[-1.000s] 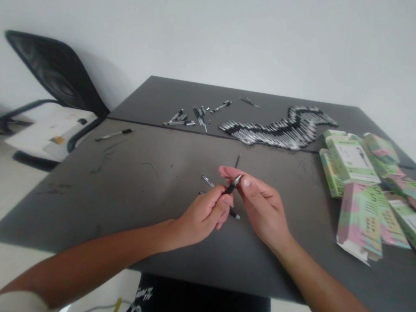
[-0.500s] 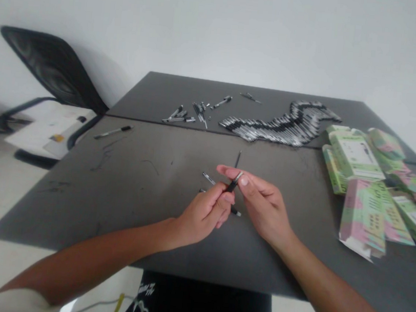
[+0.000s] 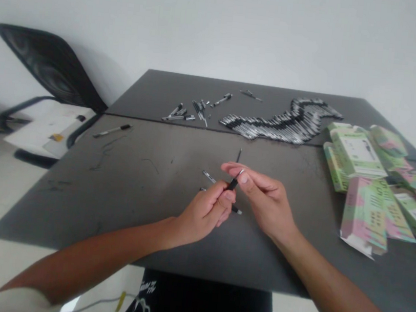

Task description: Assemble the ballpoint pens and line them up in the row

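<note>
Over the near half of the table, my left hand (image 3: 208,207) is wrapped round a pen (image 3: 232,184), its black grip section sticking out past the thumb. My right hand (image 3: 268,198) pinches the pen's pale tip between thumb and fingers. Most of the pen's body is hidden inside the left fist. Beneath the hands lie loose pen parts: a clear piece (image 3: 209,176), a dark thin piece (image 3: 239,155) and a black-ended piece (image 3: 237,210), all partly covered by the hands.
A long curving row of pens (image 3: 269,128) lies at the back right. Loose pens and parts (image 3: 179,115) are scattered at the back left, with a single pen (image 3: 112,131) nearer. Green and pink boxes (image 3: 366,210) are heaped on the right. A chair (image 3: 50,67) stands left.
My right hand's fingertips have shifted slightly right along the pen's tip. My left hand keeps its hold on the pen, and the things on the table lie as before.
</note>
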A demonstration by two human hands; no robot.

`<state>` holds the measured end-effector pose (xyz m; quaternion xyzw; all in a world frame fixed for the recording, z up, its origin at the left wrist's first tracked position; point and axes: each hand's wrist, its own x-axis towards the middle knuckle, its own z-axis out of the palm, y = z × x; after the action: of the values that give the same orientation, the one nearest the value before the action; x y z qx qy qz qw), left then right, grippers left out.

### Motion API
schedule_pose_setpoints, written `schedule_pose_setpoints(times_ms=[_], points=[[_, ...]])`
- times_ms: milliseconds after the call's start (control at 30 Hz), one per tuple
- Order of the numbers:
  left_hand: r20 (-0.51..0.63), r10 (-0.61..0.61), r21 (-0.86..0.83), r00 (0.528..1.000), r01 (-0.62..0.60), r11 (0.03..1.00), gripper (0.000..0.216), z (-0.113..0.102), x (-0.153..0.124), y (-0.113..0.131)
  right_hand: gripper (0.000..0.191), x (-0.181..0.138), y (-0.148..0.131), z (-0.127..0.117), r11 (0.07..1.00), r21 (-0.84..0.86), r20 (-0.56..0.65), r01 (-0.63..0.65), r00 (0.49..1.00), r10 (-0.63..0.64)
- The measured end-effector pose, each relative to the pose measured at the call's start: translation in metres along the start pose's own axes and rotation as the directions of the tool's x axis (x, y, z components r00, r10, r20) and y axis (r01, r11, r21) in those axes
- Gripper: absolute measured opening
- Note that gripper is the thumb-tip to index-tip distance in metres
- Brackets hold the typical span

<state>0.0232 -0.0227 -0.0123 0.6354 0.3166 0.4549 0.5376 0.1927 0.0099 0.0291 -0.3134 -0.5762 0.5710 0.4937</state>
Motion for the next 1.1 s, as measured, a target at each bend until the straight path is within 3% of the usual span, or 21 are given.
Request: schedule_pose_setpoints(times_ms=[100, 200, 333, 433, 667, 733, 833, 933, 1100], points=[[0.01, -0.009, 0.003, 1.0, 0.009, 1.0, 0.031, -0.001, 0.0, 0.001, 0.009, 0.002, 0.002, -0.002, 0.996, -0.085, -0.088, 0.02, 0.996, -0.028], [0.026, -0.004, -0.011, 1.0, 0.004, 1.0, 0.029, -0.001, -0.001, 0.003, 0.008, 0.002, 0.006, -0.003, 0.999, -0.044, -0.16, 0.024, 0.987, -0.031], [0.021, -0.017, -0.057, 1.0, 0.018, 0.998, 0.03, 0.0, -0.002, 0.004, 0.026, 0.0, 0.003, -0.001, 0.998, 0.057, -0.002, -0.02, 1.0, 0.02], [0.015, -0.03, -0.065, 0.999, 0.031, 0.997, 0.03, 0.0, -0.002, 0.002, 0.022, 0.0, -0.002, -0.001, 1.0, -0.003, 0.037, -0.006, 0.999, 0.007], [0.012, -0.038, -0.06, 0.999, 0.039, 0.997, 0.03, -0.001, -0.002, 0.0, 0.004, 0.002, 0.005, -0.005, 0.997, -0.071, -0.148, -0.02, 0.989, 0.01], [0.017, -0.043, -0.065, 0.999, 0.044, 0.997, 0.029, -0.001, -0.002, 0.001, 0.009, 0.002, 0.008, -0.005, 1.0, -0.023, -0.198, -0.017, 0.98, 0.012], [0.009, -0.049, -0.098, 0.999, 0.05, 0.994, 0.029, -0.002, -0.001, 0.004, 0.025, 0.002, 0.008, -0.003, 0.998, 0.055, -0.107, -0.029, 0.994, 0.035], [0.0, -0.055, -0.104, 0.998, 0.055, 0.993, 0.033, -0.001, 0.0, 0.004, 0.023, 0.002, 0.005, -0.002, 0.996, 0.065, 0.018, -0.056, 0.998, 0.055], [0.016, -0.053, -0.139, 0.998, 0.054, 0.989, 0.033, 0.0, 0.0, 0.002, 0.015, 0.004, 0.002, -0.005, 0.998, -0.068, -0.03, 0.016, 0.999, -0.018]])
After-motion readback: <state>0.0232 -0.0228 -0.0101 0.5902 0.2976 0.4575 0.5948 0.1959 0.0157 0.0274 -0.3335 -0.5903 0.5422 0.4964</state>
